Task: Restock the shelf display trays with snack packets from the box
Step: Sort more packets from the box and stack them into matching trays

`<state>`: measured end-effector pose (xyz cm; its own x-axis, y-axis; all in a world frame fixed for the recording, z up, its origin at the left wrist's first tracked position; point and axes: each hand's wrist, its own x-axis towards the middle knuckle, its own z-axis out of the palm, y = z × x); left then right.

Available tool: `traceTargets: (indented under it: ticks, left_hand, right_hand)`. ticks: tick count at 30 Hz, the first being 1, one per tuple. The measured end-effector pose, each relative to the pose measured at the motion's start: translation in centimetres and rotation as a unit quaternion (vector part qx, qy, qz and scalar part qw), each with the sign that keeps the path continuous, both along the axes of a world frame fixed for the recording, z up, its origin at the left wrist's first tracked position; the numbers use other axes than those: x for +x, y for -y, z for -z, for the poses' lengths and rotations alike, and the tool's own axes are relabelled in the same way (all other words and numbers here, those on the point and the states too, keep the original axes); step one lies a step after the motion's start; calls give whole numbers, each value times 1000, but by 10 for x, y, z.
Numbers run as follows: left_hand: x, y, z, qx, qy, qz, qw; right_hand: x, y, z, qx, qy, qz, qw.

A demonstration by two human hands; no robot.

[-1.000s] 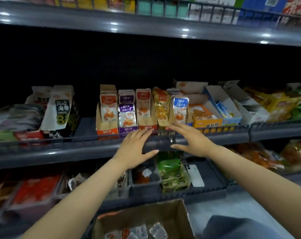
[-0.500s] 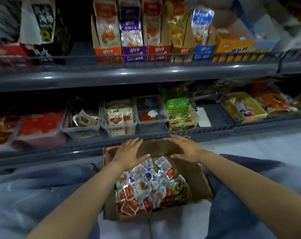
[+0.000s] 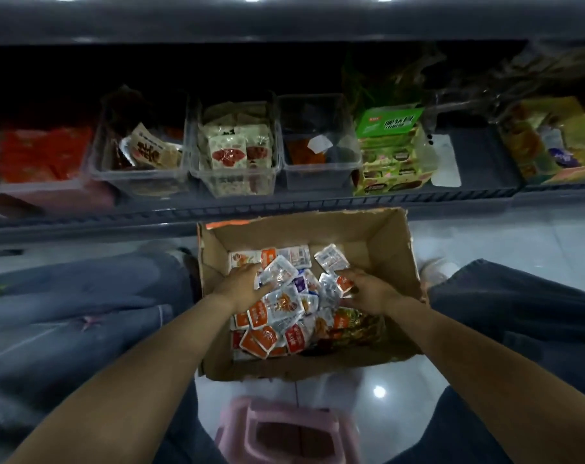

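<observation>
Top of the view is mostly murk. The back of the shelf (image 3: pixel 284 209) is black, and the stuff at the far right and far left is too blurry to read. The middle-right clear tray (image 3: pixel 317 172) has something dark orange in the bottom, no idea what.

Both hands are down in the box (image 3: pixel 368 242). The left hand (image 3: pixel 242 289) lies on the left side of the pile with its fingers (image 3: pixel 250 267) tucked partly under a silvery packet, so I can't tell if they're gripping or just resting. The right hand (image 3: pixel 371 294) has its fingers bent down onto an orange-red packet, but whether that's a real pinch is hidden too. Forearms run off the bottom corners.

The snack packets (image 3: pixel 277 306) are small flat sachets, clear or silver backs with orange, red and a few purple fronts. They're dumped loose in the near-left part of the box, overlapping every which way. The box is plain brown cardboard, flaps torn off ragged, the far right of its bottom bare.

It sits on a pale glossy floor (image 3: pixel 485 239) right against the bottom shelf, between knees in blue jeans (image 3: pixel 83 296). A pink stool (image 3: pixel 284 426) pokes out at the bottom edge. On the shelf there's a row of see-through trays (image 3: pixel 237 175) holding white and red packs. A green carton (image 3: pixel 389 122) stands just right of them. A grey shelf edge (image 3: pixel 284 18) above catches ceiling light spots.
</observation>
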<state>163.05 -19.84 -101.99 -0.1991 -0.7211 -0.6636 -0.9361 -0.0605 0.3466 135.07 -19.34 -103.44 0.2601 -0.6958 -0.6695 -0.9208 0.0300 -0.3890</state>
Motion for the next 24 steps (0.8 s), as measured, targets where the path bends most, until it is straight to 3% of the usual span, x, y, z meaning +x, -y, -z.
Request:
traceTargets:
  ticks: [7, 9, 15, 20, 24]
  left_hand:
    - [-1, -16, 43, 96, -32, -111, 989]
    - [1, -20, 53, 130, -49, -154, 978]
    - [0, -26, 81, 168, -70, -208, 961]
    - [-9, -37, 97, 172, -13, -153, 973]
    - [-24, -49, 101, 166, -45, -164, 971]
  right_hand:
    - [17, -10, 50, 77, -68, -26, 994]
    - [20, -10, 55, 98, -38, -8, 994]
    - [43, -10, 81, 136, 131, 203, 961]
    - [60, -11, 107, 137, 142, 243, 950]
    - [66, -15, 112, 132, 139, 266, 945]
